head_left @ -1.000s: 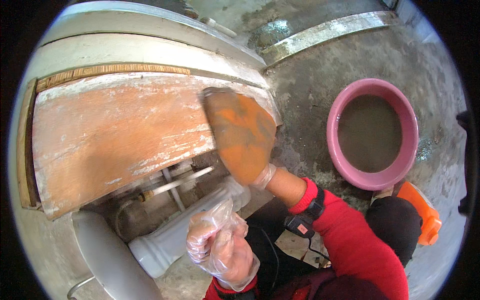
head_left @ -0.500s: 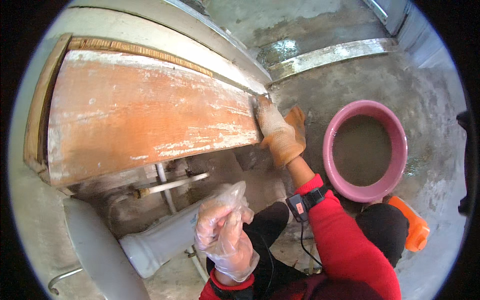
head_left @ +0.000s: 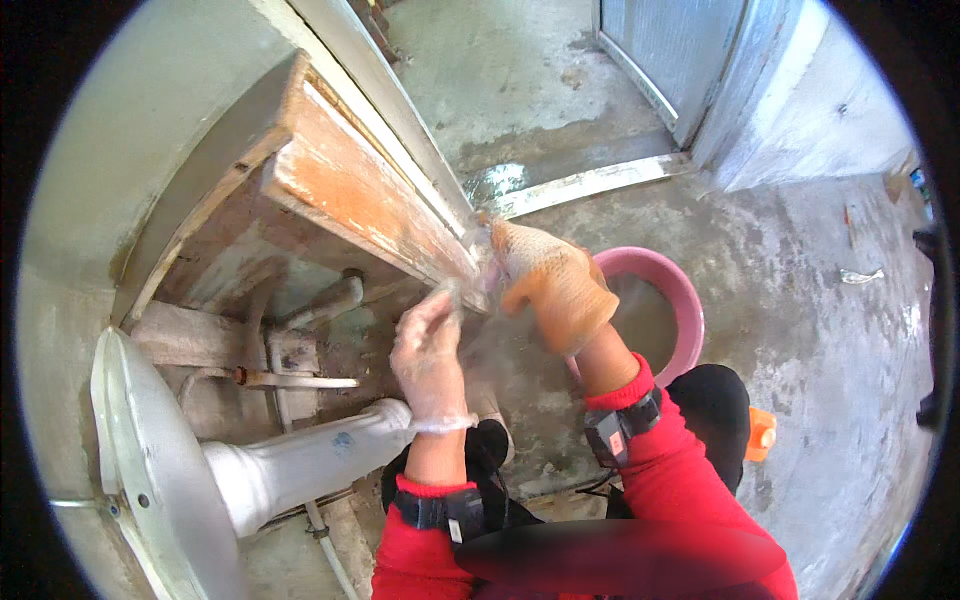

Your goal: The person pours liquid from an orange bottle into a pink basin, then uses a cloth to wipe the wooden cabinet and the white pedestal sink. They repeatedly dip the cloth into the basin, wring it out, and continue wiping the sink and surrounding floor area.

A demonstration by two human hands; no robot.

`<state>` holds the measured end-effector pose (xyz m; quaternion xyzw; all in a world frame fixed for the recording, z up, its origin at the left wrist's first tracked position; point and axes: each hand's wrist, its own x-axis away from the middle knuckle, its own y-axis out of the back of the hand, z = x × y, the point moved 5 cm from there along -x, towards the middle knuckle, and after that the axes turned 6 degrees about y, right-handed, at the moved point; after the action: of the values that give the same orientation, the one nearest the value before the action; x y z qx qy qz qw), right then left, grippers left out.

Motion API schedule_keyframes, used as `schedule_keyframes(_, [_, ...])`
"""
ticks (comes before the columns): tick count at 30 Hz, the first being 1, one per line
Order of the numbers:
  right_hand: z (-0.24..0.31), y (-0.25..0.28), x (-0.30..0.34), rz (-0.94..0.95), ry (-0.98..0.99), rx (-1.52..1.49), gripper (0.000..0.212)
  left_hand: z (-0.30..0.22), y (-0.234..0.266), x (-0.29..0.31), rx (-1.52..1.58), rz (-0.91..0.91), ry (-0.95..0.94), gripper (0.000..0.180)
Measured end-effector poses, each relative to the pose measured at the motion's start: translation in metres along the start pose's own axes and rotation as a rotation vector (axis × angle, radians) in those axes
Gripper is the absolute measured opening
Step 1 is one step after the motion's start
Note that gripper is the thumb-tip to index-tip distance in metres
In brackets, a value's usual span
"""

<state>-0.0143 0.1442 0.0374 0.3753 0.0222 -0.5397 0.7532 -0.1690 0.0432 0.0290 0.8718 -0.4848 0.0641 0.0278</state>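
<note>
A wooden panel [head_left: 350,195], orange with worn white streaks, is steeply tilted along the wall at the left. My right hand [head_left: 560,280], in a tan and orange work glove, is closed at the panel's near end; its fingertips are partly hidden. A small pale pinkish patch beside those fingers is too blurred to name. My left hand [head_left: 430,355], in a clear plastic glove, is raised just beside the panel's lower corner. Its fingers are bent, their tips smeared by motion, and whether they touch the panel cannot be made out.
A pink basin [head_left: 690,310] of murky water stands behind my right forearm, with an orange bottle [head_left: 762,435] beside my knee. At left are a white washbasin [head_left: 160,470], its pedestal [head_left: 310,470] and pipes [head_left: 300,380]. A raised sill [head_left: 600,185] crosses the wet concrete floor ahead.
The panel now shows a narrower, steeper face, with the underside behind it exposed. My left hand has risen toward its corner. The view has shifted, bringing the doorway more into sight.
</note>
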Motion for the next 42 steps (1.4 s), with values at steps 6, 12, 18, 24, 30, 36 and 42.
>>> schedule_keyframes(6, [0.072, 0.045, 0.046, 0.301, 0.165, -0.061, 0.066, 0.060, -0.039, 0.012, -0.467, 0.618, 0.277, 0.031])
schedule_keyframes(12, [0.104, 0.045, 0.106, 0.487, 0.246, -0.232, 0.068, 0.128, -0.049, 0.058, -0.604, 1.052, 0.327, 0.032])
schedule_keyframes(18, [0.032, 0.033, 0.143, 0.420, -0.434, -1.116, 0.039, 0.118, -0.034, 0.039, -0.469, 0.876, 0.279, 0.032])
schedule_keyframes(24, [-0.019, 0.048, 0.123, 0.721, -0.132, 0.358, 0.035, 0.041, -0.026, 0.013, -0.145, 0.459, -0.015, 0.032])
schedule_keyframes(30, [-0.016, 0.056, 0.118, 0.498, -0.044, 0.247, 0.038, -0.007, -0.009, 0.011, -0.149, 0.274, -0.171, 0.033])
schedule_keyframes(36, [-0.009, 0.053, 0.124, 0.571, 0.042, 0.224, 0.035, -0.051, 0.039, 0.009, -0.085, 0.076, -0.315, 0.033])
schedule_keyframes(42, [0.006, 0.042, 0.130, 0.699, 0.060, 0.364, 0.028, -0.103, 0.068, -0.011, -0.162, -0.088, -0.510, 0.034])
